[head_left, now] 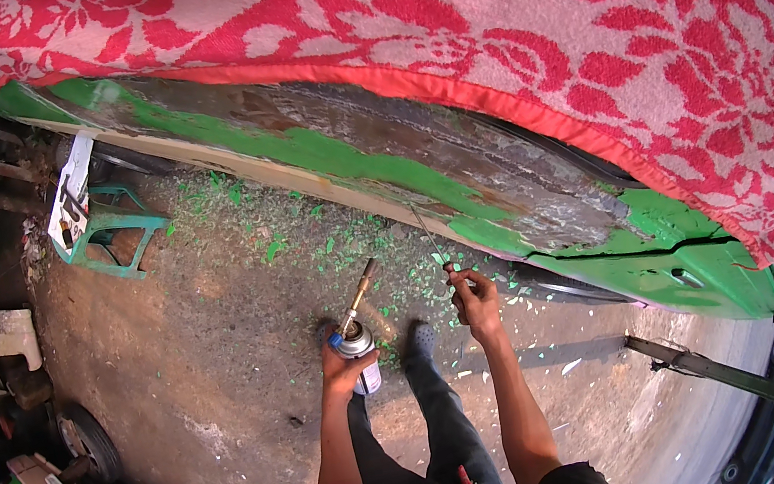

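My left hand (340, 371) is wrapped round the canister of a gas blowtorch (358, 343). Its brass nozzle slants up and to the right, toward the car; whether a flame burns, I cannot make out. My right hand (475, 301) grips the dark handle end of a thin tool (430, 236) with a long slim shaft. That shaft reaches up to the lower edge of a green car side panel (395, 165); contact is unclear. Much of the panel is stripped to grey and brown, with green paint along its lower band.
A red and pink floral blanket (473, 15) drapes over the car. Green paint flakes (347, 243) litter the ground beneath it. At the left stands a green plastic stool (118, 239) with tools on it. Loose wheels (90, 443) lie lower left; a metal beam (722, 374) juts in at right.
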Demonstrator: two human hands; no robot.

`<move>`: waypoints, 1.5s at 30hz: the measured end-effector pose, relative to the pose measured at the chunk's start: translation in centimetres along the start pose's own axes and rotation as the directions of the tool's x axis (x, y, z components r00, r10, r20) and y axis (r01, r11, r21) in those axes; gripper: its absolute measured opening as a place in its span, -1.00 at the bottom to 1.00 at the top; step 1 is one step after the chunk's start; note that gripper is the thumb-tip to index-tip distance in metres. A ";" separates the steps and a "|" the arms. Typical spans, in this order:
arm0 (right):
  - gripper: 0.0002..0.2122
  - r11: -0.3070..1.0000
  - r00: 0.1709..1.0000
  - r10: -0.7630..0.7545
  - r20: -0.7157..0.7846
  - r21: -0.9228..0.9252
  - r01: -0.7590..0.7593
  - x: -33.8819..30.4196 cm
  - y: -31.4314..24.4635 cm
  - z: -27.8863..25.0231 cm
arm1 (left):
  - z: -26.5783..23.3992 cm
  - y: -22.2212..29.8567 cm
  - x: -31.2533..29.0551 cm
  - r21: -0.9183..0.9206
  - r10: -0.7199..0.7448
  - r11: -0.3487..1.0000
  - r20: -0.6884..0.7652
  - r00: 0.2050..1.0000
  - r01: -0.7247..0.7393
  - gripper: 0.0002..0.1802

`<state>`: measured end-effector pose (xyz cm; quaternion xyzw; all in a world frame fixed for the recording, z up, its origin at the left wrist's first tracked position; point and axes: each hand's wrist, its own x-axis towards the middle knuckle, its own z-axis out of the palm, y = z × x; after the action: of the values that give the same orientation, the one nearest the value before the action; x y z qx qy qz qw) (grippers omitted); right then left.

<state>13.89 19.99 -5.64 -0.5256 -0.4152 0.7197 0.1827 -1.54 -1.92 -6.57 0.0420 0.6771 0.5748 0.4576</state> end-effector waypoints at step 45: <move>-0.81 0.997 0.999 0.000 0.051 0.076 -0.004 2.2 1.8 0.6 | -0.3 0.9 1.1 0.004 0.047 0.999 0.001 0.999 -0.047 -0.32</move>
<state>12.81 20.21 -8.26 -0.5001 -0.3913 0.7485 0.1912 -2.80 -1.26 -6.50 0.0589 0.6769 0.5840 0.4442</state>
